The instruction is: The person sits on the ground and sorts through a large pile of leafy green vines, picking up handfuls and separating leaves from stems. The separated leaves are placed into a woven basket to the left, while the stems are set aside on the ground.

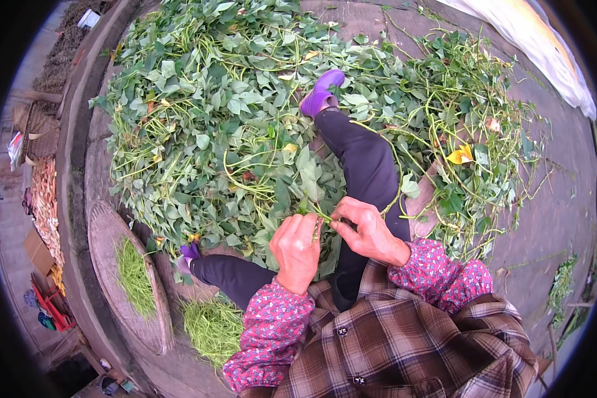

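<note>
Close in front of my body, my left hand (296, 251) and my right hand (367, 232) meet over a leafy green vine stem (322, 214). The left fingers are closed around the stem, its leaves (308, 174) pointing away from me. Thumb and fingers of the right hand pinch the stem's other end. Just beyond both hands spreads a big heap of leafy green vines (225, 113) with broad pointed leaves. More tangled vines (467, 152) lie to the right of my leg, with a yellow leaf (461, 154) among them.
To my left, a round woven tray (106, 229) holds thin green stems (136, 278). Beside it, a pile of similar stems (212, 328) lies on the ground. My purple shoe (325, 89) rests among the vines. White sheeting (521, 40) lies far right; a red crate (53, 302) stands beyond the ledge.
</note>
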Tool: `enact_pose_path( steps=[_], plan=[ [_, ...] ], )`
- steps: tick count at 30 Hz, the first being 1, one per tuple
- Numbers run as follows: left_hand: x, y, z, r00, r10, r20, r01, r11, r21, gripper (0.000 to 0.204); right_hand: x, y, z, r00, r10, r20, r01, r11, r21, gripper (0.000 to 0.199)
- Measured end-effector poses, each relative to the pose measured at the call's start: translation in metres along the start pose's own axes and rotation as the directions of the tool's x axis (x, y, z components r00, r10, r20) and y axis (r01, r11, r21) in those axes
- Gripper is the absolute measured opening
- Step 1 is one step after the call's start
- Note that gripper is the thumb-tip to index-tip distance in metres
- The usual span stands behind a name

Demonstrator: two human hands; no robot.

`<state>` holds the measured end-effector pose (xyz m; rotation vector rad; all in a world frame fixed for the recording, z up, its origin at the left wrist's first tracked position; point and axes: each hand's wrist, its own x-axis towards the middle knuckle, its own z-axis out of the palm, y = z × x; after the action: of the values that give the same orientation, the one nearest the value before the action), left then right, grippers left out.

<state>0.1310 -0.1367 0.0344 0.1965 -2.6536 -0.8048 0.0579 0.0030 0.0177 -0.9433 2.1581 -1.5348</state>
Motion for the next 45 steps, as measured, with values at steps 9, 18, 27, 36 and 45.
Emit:
enact_pose_path(
  steps=[9,18,27,36,45],
  plan=[
    [0.014,-0.013,-0.016,0.893,0.254,0.373,-0.303,0.95,0.079,0.011,-0.001,0.005,-0.002,0.991,-0.109,0.083,0.117,0.988,-0.1,0.011],
    [0.005,-0.027,-0.015,0.786,0.386,0.482,-0.372,0.919,-0.13,0.014,-0.01,0.007,-0.002,0.974,-0.082,0.211,0.091,0.995,-0.033,0.013],
    [-0.008,-0.047,-0.021,0.673,-0.7,0.238,0.426,0.105,-0.899,0.018,-0.005,0.013,-0.074,0.994,-0.03,0.109,0.03,1.0,0.003,0.015],
    [-0.018,-0.077,-0.019,0.51,-0.832,0.218,0.444,0.038,-0.895,0.025,-0.15,0.043,-0.412,0.312,-0.133,-0.941,-0.452,0.85,-0.27,0.024],
    [-0.005,-0.075,0.016,0.561,-0.737,0.377,0.564,0.006,-0.826,0.021,-0.11,0.082,-0.398,0.524,0.181,-0.832,-0.852,0.135,-0.506,0.019]
  ],
)
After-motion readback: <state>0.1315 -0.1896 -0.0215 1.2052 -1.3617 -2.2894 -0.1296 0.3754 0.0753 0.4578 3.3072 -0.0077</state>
